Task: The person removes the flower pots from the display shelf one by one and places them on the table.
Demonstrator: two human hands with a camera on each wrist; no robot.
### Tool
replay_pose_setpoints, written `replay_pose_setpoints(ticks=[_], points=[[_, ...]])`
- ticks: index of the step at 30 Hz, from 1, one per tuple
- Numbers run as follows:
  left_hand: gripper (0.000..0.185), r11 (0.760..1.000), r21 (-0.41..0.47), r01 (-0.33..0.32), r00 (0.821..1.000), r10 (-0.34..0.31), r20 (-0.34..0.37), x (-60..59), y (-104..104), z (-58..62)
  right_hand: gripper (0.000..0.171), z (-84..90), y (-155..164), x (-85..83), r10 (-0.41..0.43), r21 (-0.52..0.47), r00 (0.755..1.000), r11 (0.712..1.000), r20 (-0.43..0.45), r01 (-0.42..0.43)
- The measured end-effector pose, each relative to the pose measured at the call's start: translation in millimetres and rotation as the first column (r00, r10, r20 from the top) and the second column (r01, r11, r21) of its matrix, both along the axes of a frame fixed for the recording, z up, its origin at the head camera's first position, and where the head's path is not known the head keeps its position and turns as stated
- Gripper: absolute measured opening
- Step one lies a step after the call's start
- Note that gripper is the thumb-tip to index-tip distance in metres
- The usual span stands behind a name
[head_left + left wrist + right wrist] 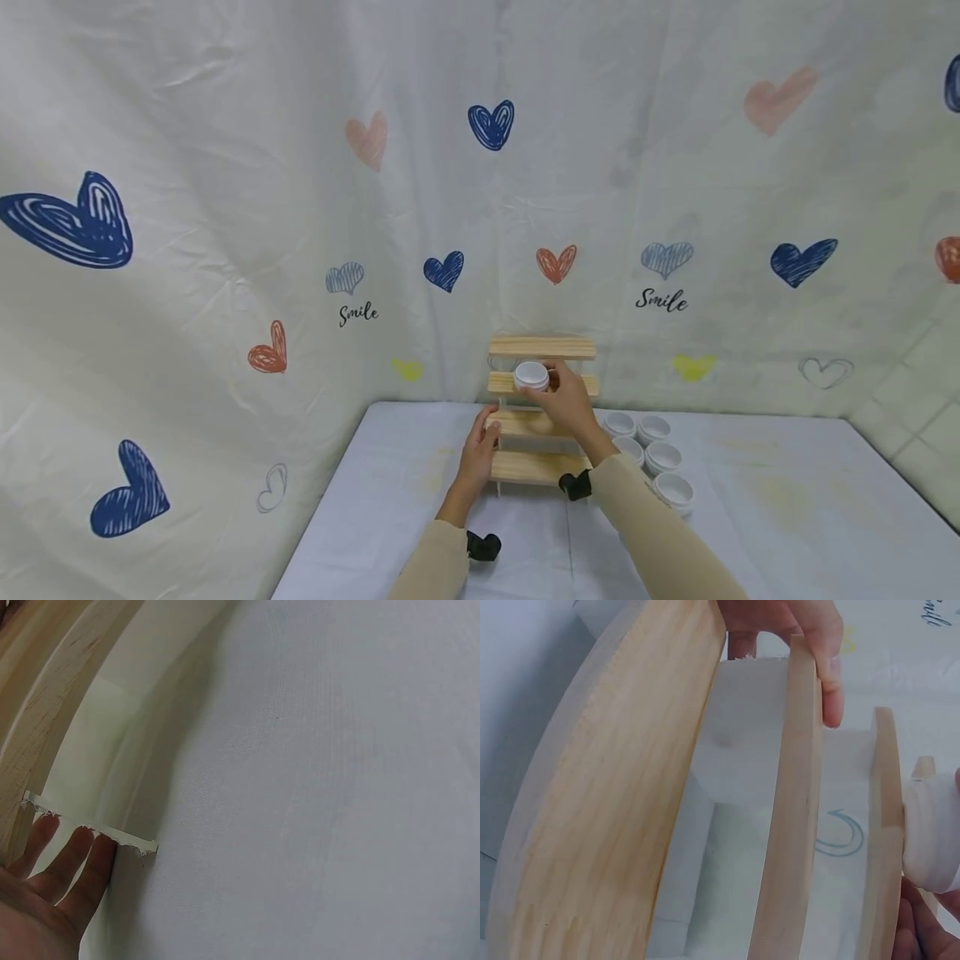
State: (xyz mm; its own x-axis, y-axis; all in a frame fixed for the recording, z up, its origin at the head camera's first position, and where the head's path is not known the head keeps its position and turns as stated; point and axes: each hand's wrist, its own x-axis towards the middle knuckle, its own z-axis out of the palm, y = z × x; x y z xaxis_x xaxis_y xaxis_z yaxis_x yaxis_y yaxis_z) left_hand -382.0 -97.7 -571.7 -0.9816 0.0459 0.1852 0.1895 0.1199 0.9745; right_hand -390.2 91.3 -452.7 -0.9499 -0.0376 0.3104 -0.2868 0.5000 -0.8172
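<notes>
A tiered wooden rack (pixel 536 467) with several slats stands against the back curtain. My right hand (pixel 567 404) holds a small white bowl (pixel 532 376) at the second slat from the top. In the right wrist view that bowl (pixel 930 832) touches the slat or sits right by it; which one I cannot tell. With my left hand (pixel 477 450) I grip the rack's left end. The right wrist view puts the left thumb in front of a slat (pixel 787 802) and fingers behind it. In the left wrist view, fingers (pixel 90 874) lie against a thin pale side strip (pixel 97 825).
Several more white bowls (pixel 674 490) stand grouped on the table to the right of the rack, partly behind my right forearm. A white cloth (pixel 757 533) covers the table. Behind it hangs a curtain (pixel 585 183) printed with hearts.
</notes>
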Motion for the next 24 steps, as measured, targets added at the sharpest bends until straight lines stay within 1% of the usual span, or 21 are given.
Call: replay_pose_setpoints(ticks=[3,7,13,18,24], points=[[0.048,1.0,-0.001,0.001,1.0,-0.001,0.001,0.3,-1.6,0.8,0.063,0.5,0.4,3.0,-0.003,-0.005,1.0,1.0,0.001,0.003],[0.045,1.0,-0.007,-0.002,1.0,0.002,0.015,2.4,-2.5,1.2,0.065,-1.8,3.0,6.9,-0.003,-0.02,1.0,1.0,0.013,0.004],[0.043,1.0,-0.019,-0.002,1.0,0.003,0.021,4.5,-1.7,-0.5,0.066,-5.6,9.0,12.4,0.007,-0.058,1.0,0.998,0.028,-0.006],[0.041,1.0,-0.01,0.006,1.0,-0.006,0.022,4.1,-1.4,-0.3,0.066,-6.3,13.1,16.4,0.03,-0.096,0.999,0.995,0.027,-0.027],[0.04,1.0,0.003,0.01,1.0,-0.01,0.019,2.7,-1.3,-0.5,0.065,-7.1,18.6,24.5,0.037,-0.173,0.998,0.985,0.042,-0.029]])
